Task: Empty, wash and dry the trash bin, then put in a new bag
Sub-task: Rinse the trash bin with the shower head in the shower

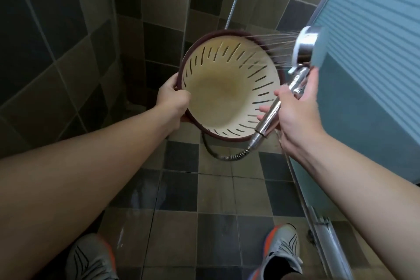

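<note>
A cream trash bin [218,88] with slotted walls and a dark brown rim is held up, its open mouth tilted toward me. My left hand [172,100] grips the rim on its left side. My right hand [295,109] grips the chrome handle of a shower head [304,45], which is at the bin's upper right. Thin water jets spray from the shower head leftward across the bin's upper rim. The bin looks empty inside, with a yellowish stain at the bottom.
A metal shower hose [227,157] loops under the bin and runs up the tiled wall [56,29]. A frosted glass door [368,52] stands close on the right with its metal track [327,238] on the floor. My two shoes [281,252] stand on the wet tiled floor.
</note>
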